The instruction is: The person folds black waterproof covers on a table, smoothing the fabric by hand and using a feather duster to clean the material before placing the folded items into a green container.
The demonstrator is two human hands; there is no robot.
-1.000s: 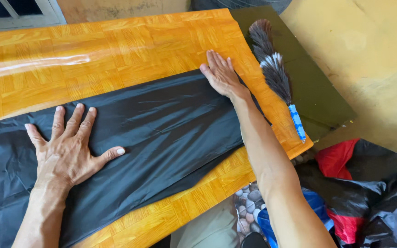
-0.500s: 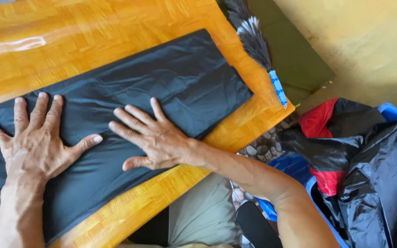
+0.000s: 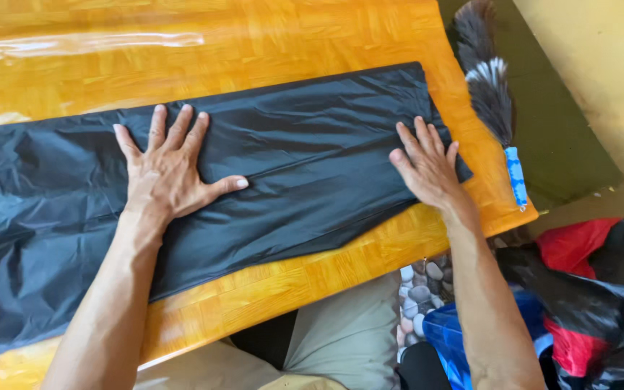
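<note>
We press both palms, fingers spread & flat, left hand (image 3: 170, 173) mid-cloth, right hand (image 3: 425, 165) at its right end, on black fabric (image 3: 305, 162) lying mostly smooth across the orange table (image 3: 254, 36); far-left part, prob. wrinkled, remains unflattened.

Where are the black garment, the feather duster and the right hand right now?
black garment (image 3: 312, 137): head view, on the flat cloth between the two hands.
feather duster (image 3: 489, 94): head view, on the grey and white feathers.
right hand (image 3: 427, 167): head view, on the back of the hand.
</note>
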